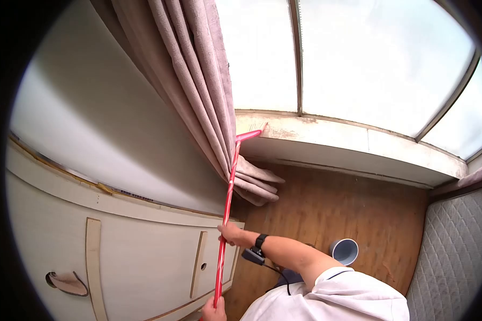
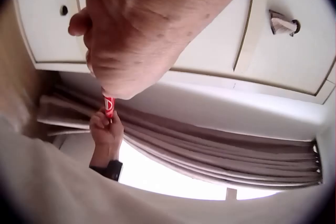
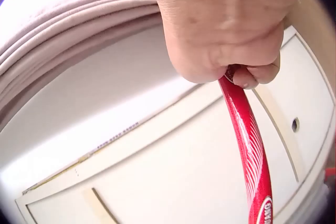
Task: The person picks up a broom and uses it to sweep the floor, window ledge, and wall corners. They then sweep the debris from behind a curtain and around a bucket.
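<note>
A long red pole (image 1: pixel 228 198) with white stripes runs up from the person's hands in the head view. Its short pink crosspiece (image 1: pixel 250 135) overlaps the curtain's edge and the window sill. The right hand (image 1: pixel 231 234), below a black watch, grips the middle of the pole; the right wrist view shows its fingers curled round the shaft (image 3: pixel 244 129). Lower down, the left hand (image 1: pixel 214 310) holds the pole near the bottom of the frame. Seen close in the left wrist view, the left hand (image 2: pixel 131 40) hides most of the pole it grips.
A heavy pinkish curtain (image 1: pixel 193 80) hangs at the left of the bright window (image 1: pixel 380 59), above a worn sill (image 1: pixel 326 128). White cabinet panels (image 1: pixel 144 241) line the left. A bucket (image 1: pixel 344 251) stands on the wooden floor (image 1: pixel 316 198), and a quilted mattress (image 1: pixel 455 246) is at right.
</note>
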The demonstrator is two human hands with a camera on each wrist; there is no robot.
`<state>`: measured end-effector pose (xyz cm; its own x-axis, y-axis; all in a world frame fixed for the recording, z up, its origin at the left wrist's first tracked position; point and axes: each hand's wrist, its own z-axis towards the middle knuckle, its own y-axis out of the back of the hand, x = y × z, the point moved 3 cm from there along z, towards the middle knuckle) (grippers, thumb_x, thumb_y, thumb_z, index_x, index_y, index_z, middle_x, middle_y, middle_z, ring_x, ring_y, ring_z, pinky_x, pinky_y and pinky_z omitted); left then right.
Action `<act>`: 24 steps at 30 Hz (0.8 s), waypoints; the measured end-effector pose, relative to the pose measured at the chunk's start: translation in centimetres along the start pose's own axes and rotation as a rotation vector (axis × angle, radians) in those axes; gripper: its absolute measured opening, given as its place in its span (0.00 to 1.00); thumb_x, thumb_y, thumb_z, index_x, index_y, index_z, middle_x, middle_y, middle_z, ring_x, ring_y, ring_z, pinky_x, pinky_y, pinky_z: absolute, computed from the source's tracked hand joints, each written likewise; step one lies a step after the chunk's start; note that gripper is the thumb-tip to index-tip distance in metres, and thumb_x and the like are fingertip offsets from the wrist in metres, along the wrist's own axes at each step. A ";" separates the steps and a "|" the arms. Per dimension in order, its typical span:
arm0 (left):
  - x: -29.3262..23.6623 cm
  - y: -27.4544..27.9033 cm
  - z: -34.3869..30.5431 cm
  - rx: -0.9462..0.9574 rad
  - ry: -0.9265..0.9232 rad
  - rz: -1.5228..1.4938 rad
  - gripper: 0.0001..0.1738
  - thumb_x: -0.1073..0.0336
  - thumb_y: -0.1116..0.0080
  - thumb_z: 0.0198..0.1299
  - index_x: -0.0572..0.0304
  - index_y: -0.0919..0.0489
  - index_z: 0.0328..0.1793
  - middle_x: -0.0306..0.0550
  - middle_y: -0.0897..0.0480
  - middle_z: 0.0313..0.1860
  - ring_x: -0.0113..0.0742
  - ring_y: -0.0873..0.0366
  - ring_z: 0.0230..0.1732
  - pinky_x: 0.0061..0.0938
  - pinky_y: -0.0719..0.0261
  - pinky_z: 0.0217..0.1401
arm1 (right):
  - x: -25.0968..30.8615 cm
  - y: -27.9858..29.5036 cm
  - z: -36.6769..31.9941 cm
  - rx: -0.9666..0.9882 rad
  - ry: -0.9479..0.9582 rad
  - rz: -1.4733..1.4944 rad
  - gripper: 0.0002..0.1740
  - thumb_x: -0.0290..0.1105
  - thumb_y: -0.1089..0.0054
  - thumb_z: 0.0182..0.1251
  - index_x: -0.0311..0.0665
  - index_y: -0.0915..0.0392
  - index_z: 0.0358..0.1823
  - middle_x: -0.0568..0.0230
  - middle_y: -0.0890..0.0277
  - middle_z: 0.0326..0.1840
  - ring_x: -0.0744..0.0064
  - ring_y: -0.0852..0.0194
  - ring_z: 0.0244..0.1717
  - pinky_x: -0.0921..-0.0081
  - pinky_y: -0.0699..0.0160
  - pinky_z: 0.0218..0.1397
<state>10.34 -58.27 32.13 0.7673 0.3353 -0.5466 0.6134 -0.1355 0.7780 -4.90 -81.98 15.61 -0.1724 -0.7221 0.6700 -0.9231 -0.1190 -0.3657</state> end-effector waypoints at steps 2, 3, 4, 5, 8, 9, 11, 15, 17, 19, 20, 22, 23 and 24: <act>3.1 1.2 -2.9 0.009 0.022 -0.065 0.17 0.58 0.44 0.66 0.67 0.20 0.48 0.41 0.20 0.29 0.34 0.26 0.29 0.32 0.28 0.34 | -1.9 -1.5 -2.4 0.053 -0.018 0.028 0.19 0.39 0.56 0.68 0.34 0.30 0.23 0.62 0.31 0.14 0.74 0.44 0.08 0.73 0.48 0.08; 4.1 1.6 -3.8 -0.015 0.014 -0.177 0.16 0.60 0.45 0.66 0.67 0.20 0.47 0.38 0.22 0.26 0.32 0.27 0.26 0.30 0.29 0.30 | -2.6 -2.1 -3.4 0.098 -0.015 0.011 0.17 0.37 0.56 0.68 0.34 0.31 0.24 0.61 0.30 0.15 0.74 0.43 0.08 0.73 0.48 0.08; 3.6 2.4 -4.6 -0.033 0.030 -0.183 0.14 0.61 0.44 0.65 0.67 0.21 0.46 0.35 0.26 0.24 0.28 0.31 0.24 0.26 0.30 0.29 | -3.2 -2.6 -4.2 0.095 -0.023 0.042 0.16 0.38 0.55 0.68 0.33 0.31 0.27 0.59 0.27 0.18 0.74 0.42 0.09 0.73 0.47 0.09; 4.3 2.5 -4.7 -0.031 0.034 -0.182 0.14 0.61 0.44 0.65 0.67 0.21 0.46 0.35 0.26 0.24 0.28 0.31 0.24 0.26 0.30 0.29 | -3.4 -2.9 -4.8 0.093 -0.027 0.071 0.15 0.38 0.54 0.69 0.32 0.32 0.29 0.58 0.25 0.21 0.74 0.41 0.09 0.72 0.46 0.09; 6.7 2.7 -3.7 0.081 0.193 -0.260 0.16 0.60 0.45 0.66 0.66 0.22 0.50 0.38 0.26 0.24 0.29 0.29 0.27 0.28 0.29 0.30 | -3.2 -2.2 -4.8 -0.005 0.048 0.118 0.14 0.37 0.55 0.69 0.31 0.33 0.31 0.55 0.24 0.22 0.74 0.41 0.09 0.72 0.46 0.09; 4.9 2.4 -2.7 0.085 0.197 -0.257 0.16 0.60 0.45 0.66 0.66 0.22 0.50 0.38 0.26 0.24 0.29 0.29 0.27 0.28 0.29 0.30 | -2.3 -1.1 -4.9 -0.032 0.101 0.150 0.13 0.36 0.56 0.70 0.31 0.34 0.33 0.54 0.24 0.22 0.74 0.41 0.08 0.72 0.46 0.09; 0.1 1.5 -0.9 0.007 -0.035 -0.091 0.18 0.55 0.46 0.66 0.61 0.21 0.51 0.45 0.22 0.25 0.40 0.24 0.28 0.35 0.26 0.32 | -1.0 1.8 -3.7 -0.061 0.018 0.092 0.15 0.37 0.56 0.69 0.33 0.32 0.29 0.56 0.24 0.22 0.74 0.40 0.09 0.72 0.45 0.09; -1.9 -0.5 -0.3 0.054 -0.031 0.068 0.19 0.51 0.45 0.64 0.55 0.20 0.53 0.53 0.18 0.31 0.49 0.20 0.34 0.39 0.24 0.38 | -1.2 5.2 -4.5 -0.038 -0.040 0.099 0.18 0.38 0.58 0.69 0.33 0.27 0.25 0.62 0.28 0.18 0.74 0.40 0.10 0.74 0.42 0.12; 1.4 -0.8 -1.7 0.118 -0.046 0.132 0.20 0.49 0.45 0.63 0.52 0.20 0.53 0.59 0.17 0.38 0.56 0.19 0.39 0.42 0.24 0.41 | -2.8 4.7 -7.1 -0.007 -0.070 0.158 0.18 0.37 0.58 0.69 0.33 0.27 0.26 0.61 0.26 0.19 0.74 0.39 0.10 0.74 0.41 0.12; 3.6 -0.2 -2.7 0.167 -0.007 0.117 0.20 0.51 0.44 0.62 0.52 0.21 0.54 0.60 0.18 0.39 0.58 0.19 0.41 0.42 0.24 0.42 | -5.4 4.5 -7.9 0.001 -0.080 0.163 0.18 0.38 0.57 0.70 0.33 0.27 0.27 0.60 0.24 0.22 0.73 0.37 0.11 0.72 0.39 0.12; 4.4 -0.1 -2.9 0.165 -0.065 0.101 0.20 0.51 0.44 0.62 0.52 0.21 0.55 0.59 0.17 0.38 0.57 0.19 0.40 0.42 0.24 0.41 | -6.1 4.5 -8.7 -0.004 -0.070 0.197 0.18 0.38 0.57 0.70 0.33 0.27 0.27 0.60 0.23 0.22 0.74 0.36 0.11 0.73 0.38 0.12; 3.3 0.5 -3.2 0.163 -0.120 0.077 0.20 0.51 0.44 0.62 0.51 0.21 0.55 0.59 0.17 0.38 0.57 0.19 0.40 0.42 0.24 0.41 | -6.4 5.0 -10.5 -0.012 -0.064 0.222 0.19 0.38 0.57 0.71 0.33 0.27 0.27 0.61 0.23 0.23 0.74 0.35 0.12 0.74 0.38 0.12; 1.7 1.2 -3.2 0.216 -0.105 0.110 0.20 0.51 0.44 0.62 0.52 0.21 0.56 0.58 0.17 0.38 0.57 0.19 0.39 0.42 0.24 0.40 | -6.5 5.5 -11.4 -0.049 -0.072 0.259 0.18 0.38 0.57 0.72 0.33 0.27 0.28 0.60 0.22 0.24 0.73 0.34 0.12 0.73 0.37 0.13; 0.6 1.4 -3.0 0.269 -0.096 0.141 0.20 0.52 0.44 0.63 0.52 0.21 0.56 0.57 0.17 0.38 0.56 0.19 0.38 0.42 0.24 0.40 | -6.5 6.3 -12.1 -0.090 -0.075 0.293 0.18 0.38 0.58 0.73 0.32 0.27 0.30 0.59 0.21 0.26 0.72 0.32 0.13 0.73 0.35 0.13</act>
<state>11.06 -55.42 33.82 0.8544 0.2083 -0.4760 0.5176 -0.4203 0.7452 -13.73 -69.78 16.83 -0.4126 -0.7654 0.4938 -0.8652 0.1599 -0.4752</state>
